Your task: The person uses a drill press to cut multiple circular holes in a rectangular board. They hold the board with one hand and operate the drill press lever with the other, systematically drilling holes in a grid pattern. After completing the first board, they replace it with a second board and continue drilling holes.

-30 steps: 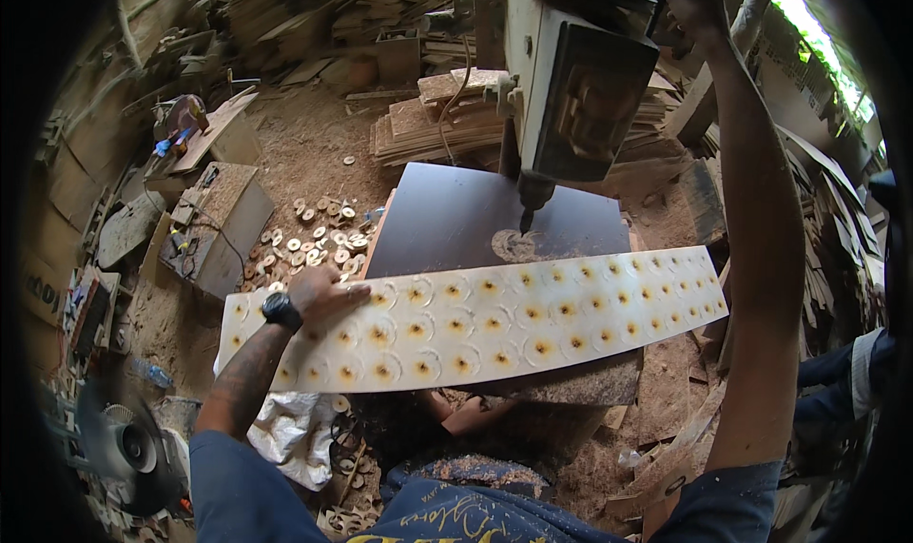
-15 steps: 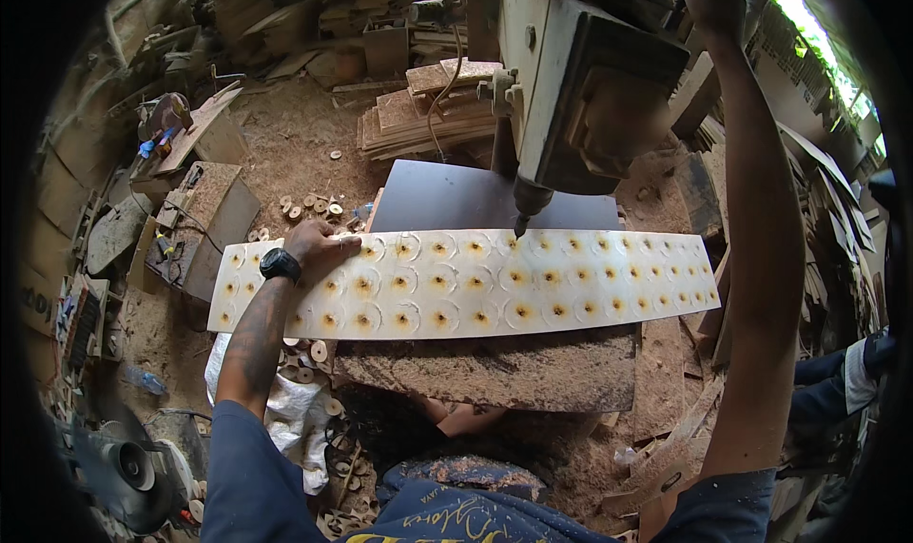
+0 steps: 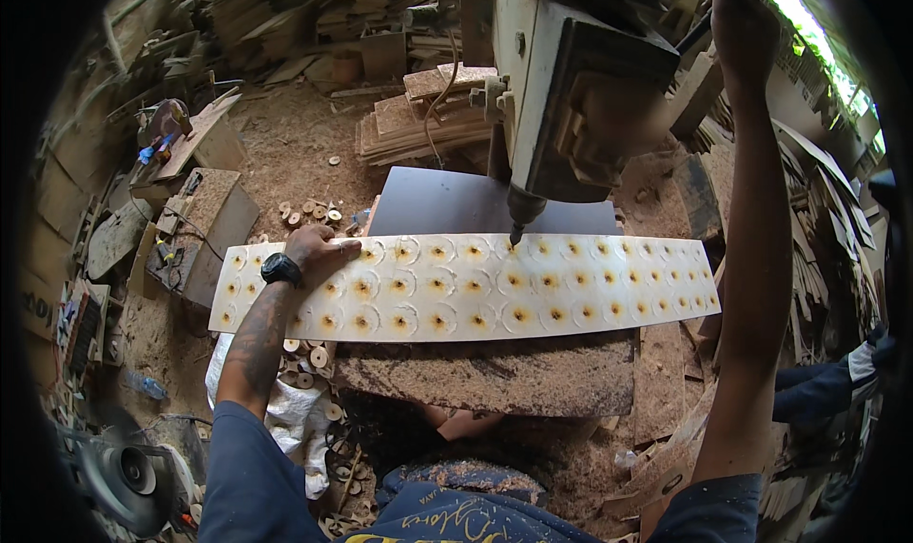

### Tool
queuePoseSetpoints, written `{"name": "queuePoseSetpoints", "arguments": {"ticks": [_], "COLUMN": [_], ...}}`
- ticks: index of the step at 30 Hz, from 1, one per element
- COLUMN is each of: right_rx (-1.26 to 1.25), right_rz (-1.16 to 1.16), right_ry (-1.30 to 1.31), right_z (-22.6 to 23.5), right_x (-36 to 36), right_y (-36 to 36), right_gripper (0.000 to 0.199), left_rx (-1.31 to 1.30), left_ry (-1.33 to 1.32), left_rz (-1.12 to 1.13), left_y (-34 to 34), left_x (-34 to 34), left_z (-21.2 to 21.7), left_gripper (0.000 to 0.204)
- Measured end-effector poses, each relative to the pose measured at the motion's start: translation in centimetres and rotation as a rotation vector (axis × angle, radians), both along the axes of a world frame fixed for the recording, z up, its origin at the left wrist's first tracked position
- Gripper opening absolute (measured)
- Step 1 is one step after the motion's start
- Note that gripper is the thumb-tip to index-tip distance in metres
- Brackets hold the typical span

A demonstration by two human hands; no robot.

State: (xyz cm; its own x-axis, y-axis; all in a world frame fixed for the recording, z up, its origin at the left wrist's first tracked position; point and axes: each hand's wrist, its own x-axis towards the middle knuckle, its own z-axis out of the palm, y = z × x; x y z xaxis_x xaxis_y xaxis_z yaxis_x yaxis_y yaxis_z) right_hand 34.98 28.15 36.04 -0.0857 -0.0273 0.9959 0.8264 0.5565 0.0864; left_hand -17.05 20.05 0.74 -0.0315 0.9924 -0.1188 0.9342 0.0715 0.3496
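A long pale wooden board (image 3: 456,300) lies crosswise before me, marked with rows of ring-shaped cuts around scorched brown centres. My left hand (image 3: 321,248) grips its far edge left of the middle, thumb on top and fingers partly hidden behind. Above the board is a drill press (image 3: 542,96). Its drill bit (image 3: 515,237) points down at a mark in the far row, and its tip meets or nearly meets the surface. At the upper right, my right hand (image 3: 745,31) is closed around the drill press's dark lever handle (image 3: 697,34).
Under the board are a dark grey panel (image 3: 428,201) and a sawdust-covered work surface (image 3: 485,377). Cut wooden discs (image 3: 309,210) lie on the floor. Stacked boards (image 3: 409,120) stand behind, a fan (image 3: 128,472) at lower left, and a person's dark-clothed leg (image 3: 818,391) at right.
My right hand has come down and slightly right with the lever. The drill bit sits a little lower, at the board's mark. My left hand and the board stay nearly in place.
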Motion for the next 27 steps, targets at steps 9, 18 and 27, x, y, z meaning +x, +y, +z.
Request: {"name": "queuePoseSetpoints", "arguments": {"ticks": [9,18,27], "right_rx": [0.222,-0.261,-0.449], "right_rz": [-0.034,0.469,1.101], "right_ry": [-0.142,0.377,0.585], "right_z": [0.3,-4.9,-9.8], "right_x": [0.1,-0.4,-2.5], "right_y": [0.3,-6.5,-11.9], "right_gripper": [0.035,0.029,0.037], "left_rx": [-0.006,-0.001,0.005], "left_ry": [-0.018,0.006,0.035], "left_rz": [0.028,-0.073,-0.050], "left_y": [-0.9,0.7,2.0], "left_x": [0.8,1.3,4.1], "left_z": [1.1,-0.7,-2.2], "left_gripper": [0.070,0.082,0.087]}}
